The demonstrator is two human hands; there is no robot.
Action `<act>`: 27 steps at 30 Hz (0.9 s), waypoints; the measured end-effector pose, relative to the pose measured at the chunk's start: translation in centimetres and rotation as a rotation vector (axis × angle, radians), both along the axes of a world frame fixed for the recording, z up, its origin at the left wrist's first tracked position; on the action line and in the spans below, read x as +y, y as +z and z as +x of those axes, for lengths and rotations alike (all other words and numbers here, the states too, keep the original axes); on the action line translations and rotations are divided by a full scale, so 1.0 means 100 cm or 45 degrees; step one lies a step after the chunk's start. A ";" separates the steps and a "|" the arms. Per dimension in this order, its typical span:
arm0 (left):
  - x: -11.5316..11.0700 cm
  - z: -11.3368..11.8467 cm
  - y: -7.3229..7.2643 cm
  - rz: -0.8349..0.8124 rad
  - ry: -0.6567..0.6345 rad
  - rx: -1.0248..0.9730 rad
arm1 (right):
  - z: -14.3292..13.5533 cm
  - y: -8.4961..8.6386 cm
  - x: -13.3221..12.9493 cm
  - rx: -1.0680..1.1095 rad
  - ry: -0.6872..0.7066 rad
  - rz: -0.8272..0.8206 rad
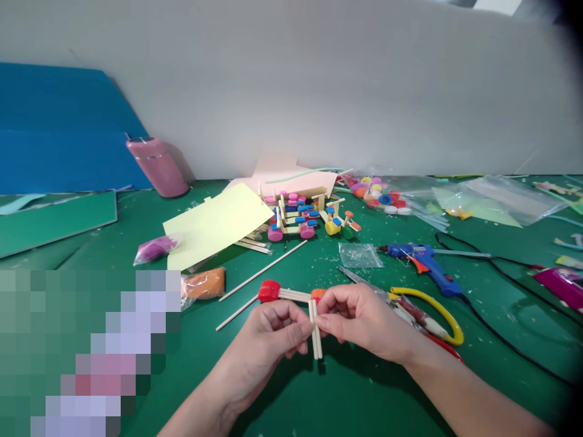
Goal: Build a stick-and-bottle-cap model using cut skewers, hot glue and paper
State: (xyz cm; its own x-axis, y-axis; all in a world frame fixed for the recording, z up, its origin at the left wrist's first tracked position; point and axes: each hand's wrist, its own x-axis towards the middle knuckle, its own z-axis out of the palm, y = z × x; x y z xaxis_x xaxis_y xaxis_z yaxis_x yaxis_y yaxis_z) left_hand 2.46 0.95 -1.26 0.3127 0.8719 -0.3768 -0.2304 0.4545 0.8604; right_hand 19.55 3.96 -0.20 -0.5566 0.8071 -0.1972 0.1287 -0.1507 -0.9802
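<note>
Left hand (279,328): fingers pinching the pair of short sticks (316,343) from the left.
Right hand (350,312): thumb and fingers pinching the same sticks from the right, near their upper part.
Pair of short sticks: side by side, between both hands, above the green desk (346,394).
Stick frame (294,295): just beyond the hands; red round piece (269,291) at its left end, orange round piece (317,295) at its right.
Yellow-handled tool (457,329): beside the right hand, partly hidden by it.
Orange packet (204,283): left of a long loose stick (263,271).
Blue glue gun (423,258): on the right, well apart from the hands.
Wheeled models (307,230): grouped beyond the loose stick, right of a pale yellow sheet (218,218).
Pink cup (159,167): far left, tilted.
</note>
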 end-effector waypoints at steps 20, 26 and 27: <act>0.001 -0.002 -0.005 -0.019 0.046 -0.078 | -0.001 -0.002 0.000 0.025 -0.004 -0.019; 0.003 -0.002 -0.004 -0.023 0.116 -0.114 | 0.000 -0.001 0.000 -0.035 0.008 0.028; 0.003 -0.002 -0.003 -0.021 0.125 -0.107 | 0.000 -0.001 -0.001 -0.049 0.017 0.033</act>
